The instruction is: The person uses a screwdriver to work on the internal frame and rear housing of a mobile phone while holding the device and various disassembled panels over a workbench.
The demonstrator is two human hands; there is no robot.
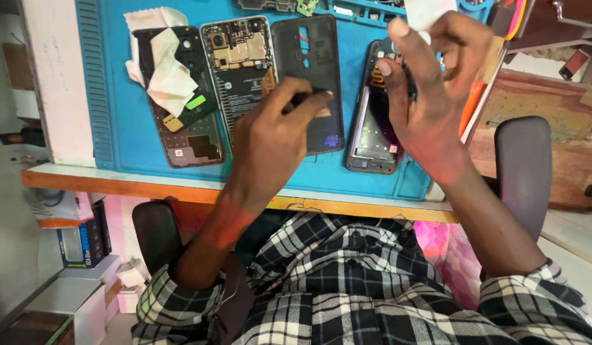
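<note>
While both hands work over the blue mat [130,137] at mid-frame, the left hand [270,137] sits lower centre, thumb and forefinger pressed together on a small dark tool [307,97] whose tip points toward the upper right, resting over the black back cover [308,61]. Back cover: long axis runs top to bottom of the frame, lying flat, directly beneath and above the pinch; left hand nearest. Right hand [430,96]: raised at upper right, fingers partly spread, forefinger and thumb nipping a small white piece [429,11] at the top edge; exact hold partly cut off. Beneath that hand, an opened phone frame [372,137], long axis likewise vertical, just right of the back cover. Left of the cover: opened phone with gold board [239,70], then a dark phone chassis [187,128] draped with white tissue [165,70], upper left. Bench edge [130,185], orange, crosses below the mat. Checked shirt [347,287] fills the bottom.
</note>
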